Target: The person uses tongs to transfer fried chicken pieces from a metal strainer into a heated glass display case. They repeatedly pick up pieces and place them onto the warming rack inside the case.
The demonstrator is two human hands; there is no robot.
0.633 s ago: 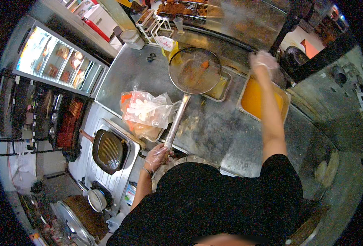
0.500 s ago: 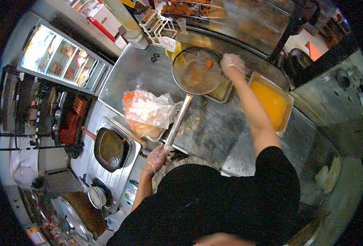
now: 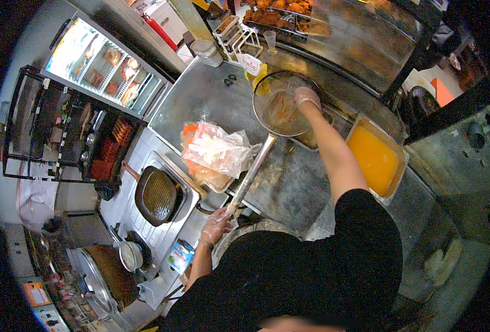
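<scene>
My left hand (image 3: 215, 225), in a clear plastic glove, is wrapped around the end of the long metal handle of a large round mesh strainer (image 3: 275, 113). The strainer is held above the steel counter, with orange-brown bits in its mesh. Gloved as well, my right hand (image 3: 308, 97) reaches over the rim into the right side of the strainer. Its fingers point down and are too blurred to show whether they hold anything. A metal tray (image 3: 311, 145) lies partly hidden under the strainer. Right of my right forearm stands a rectangular metal pan of yellow-orange liquid (image 3: 373, 157).
Clear plastic bags (image 3: 217, 149) lie on a tray left of the handle. Scissors (image 3: 230, 81) and a yellow packet (image 3: 260, 77) are farther back. A ridged grill pan (image 3: 159, 196) sits on the stove at left. Fried food (image 3: 283, 14) fills a display case behind the counter.
My right hand has moved left and down, from beside the strainer's right rim to inside it. My left hand keeps its hold on the handle. The whole view has shifted a little.
</scene>
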